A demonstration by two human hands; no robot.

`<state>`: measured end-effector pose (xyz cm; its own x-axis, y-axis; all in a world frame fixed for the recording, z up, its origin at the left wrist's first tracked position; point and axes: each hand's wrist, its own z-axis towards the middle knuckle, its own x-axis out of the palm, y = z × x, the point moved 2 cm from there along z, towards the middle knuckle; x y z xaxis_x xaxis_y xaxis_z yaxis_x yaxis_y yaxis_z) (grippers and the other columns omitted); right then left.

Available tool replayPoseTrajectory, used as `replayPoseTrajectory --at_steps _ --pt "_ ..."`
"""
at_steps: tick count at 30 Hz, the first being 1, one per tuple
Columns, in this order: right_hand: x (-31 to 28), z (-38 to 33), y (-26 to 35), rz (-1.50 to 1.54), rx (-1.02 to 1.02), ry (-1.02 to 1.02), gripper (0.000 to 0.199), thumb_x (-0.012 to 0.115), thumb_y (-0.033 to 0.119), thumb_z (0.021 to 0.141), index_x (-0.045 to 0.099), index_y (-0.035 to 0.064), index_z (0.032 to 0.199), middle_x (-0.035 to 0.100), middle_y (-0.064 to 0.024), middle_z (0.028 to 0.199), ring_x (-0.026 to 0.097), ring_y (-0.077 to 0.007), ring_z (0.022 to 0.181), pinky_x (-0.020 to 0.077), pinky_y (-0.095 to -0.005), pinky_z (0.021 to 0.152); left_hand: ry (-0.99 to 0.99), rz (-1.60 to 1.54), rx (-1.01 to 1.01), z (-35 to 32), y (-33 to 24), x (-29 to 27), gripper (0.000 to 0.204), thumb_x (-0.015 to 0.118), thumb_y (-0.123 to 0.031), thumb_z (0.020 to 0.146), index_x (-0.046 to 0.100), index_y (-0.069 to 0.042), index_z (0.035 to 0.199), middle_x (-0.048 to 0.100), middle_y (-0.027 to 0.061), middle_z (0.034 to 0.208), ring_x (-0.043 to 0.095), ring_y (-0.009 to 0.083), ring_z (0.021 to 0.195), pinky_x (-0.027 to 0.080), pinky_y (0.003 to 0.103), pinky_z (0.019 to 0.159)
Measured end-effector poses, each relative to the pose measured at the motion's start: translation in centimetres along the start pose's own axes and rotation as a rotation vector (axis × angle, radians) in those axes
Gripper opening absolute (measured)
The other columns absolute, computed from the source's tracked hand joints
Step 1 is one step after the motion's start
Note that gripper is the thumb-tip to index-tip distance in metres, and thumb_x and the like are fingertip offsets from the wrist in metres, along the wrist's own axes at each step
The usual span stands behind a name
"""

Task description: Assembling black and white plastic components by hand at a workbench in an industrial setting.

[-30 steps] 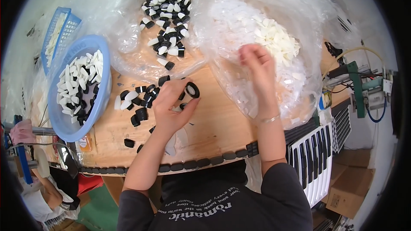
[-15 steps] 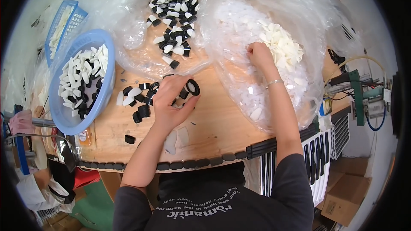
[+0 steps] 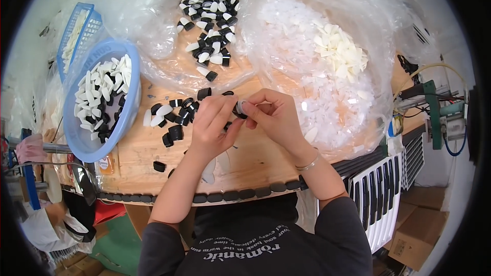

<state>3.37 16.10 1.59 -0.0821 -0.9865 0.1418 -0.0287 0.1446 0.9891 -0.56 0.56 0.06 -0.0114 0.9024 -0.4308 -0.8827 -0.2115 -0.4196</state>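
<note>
Black ring (image 3: 239, 109) sits pinched between left hand (image 3: 212, 125) and right hand (image 3: 273, 117).

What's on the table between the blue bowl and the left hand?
Head view: a loose cluster of small black and white parts lies on the wooden table between the blue bowl and the left hand.

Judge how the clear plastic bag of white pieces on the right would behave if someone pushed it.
The clear plastic bag looks thin and crumpled, so it would probably fold rather than slide. The white pieces lie heaped loosely, so they would likely shift and spread.
</note>
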Motion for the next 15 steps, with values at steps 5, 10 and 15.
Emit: replayPoseTrajectory --at_steps 5,10,15 --pt "0.3 -0.1 -2.0 0.012 -0.051 0.024 0.006 0.065 0.005 0.089 0.06 0.001 0.09 0.062 -0.0011 0.076 0.059 -0.0058 0.066 0.0489 -0.0208 0.059 0.004 0.029 0.039 0.1 -0.2 -0.1 0.048 0.073 0.004 0.062 0.06 0.007 0.108 0.061 0.0173 0.099 0.06 0.0342 0.086 0.051 0.04 0.075" --pt "1.1 -0.1 -3.0 0.274 0.207 0.085 0.015 0.061 0.014 0.093 0.054 0.0058 0.103 0.062 -0.0031 0.096 0.061 -0.0076 0.088 0.052 -0.024 0.076 0.02 0.032 0.046 -0.2 0.0 0.0 0.046 0.071 0.004 0.065 0.059 0.008 0.11 0.061 0.0175 0.099 0.06 0.0342 0.086 0.051 0.04 0.076" --pt "0.4 0.1 -3.6 0.337 0.204 0.154 0.017 0.06 0.014 0.093 0.052 0.0076 0.107 0.062 -0.003 0.103 0.061 -0.0092 0.091 0.053 -0.0248 0.078 0.055 0.015 0.101 -0.2 -0.2 0.1 0.048 0.071 0.002 0.063 0.059 0.009 0.109 0.061 0.0182 0.101 0.06 0.0346 0.088 0.051 0.04 0.074"
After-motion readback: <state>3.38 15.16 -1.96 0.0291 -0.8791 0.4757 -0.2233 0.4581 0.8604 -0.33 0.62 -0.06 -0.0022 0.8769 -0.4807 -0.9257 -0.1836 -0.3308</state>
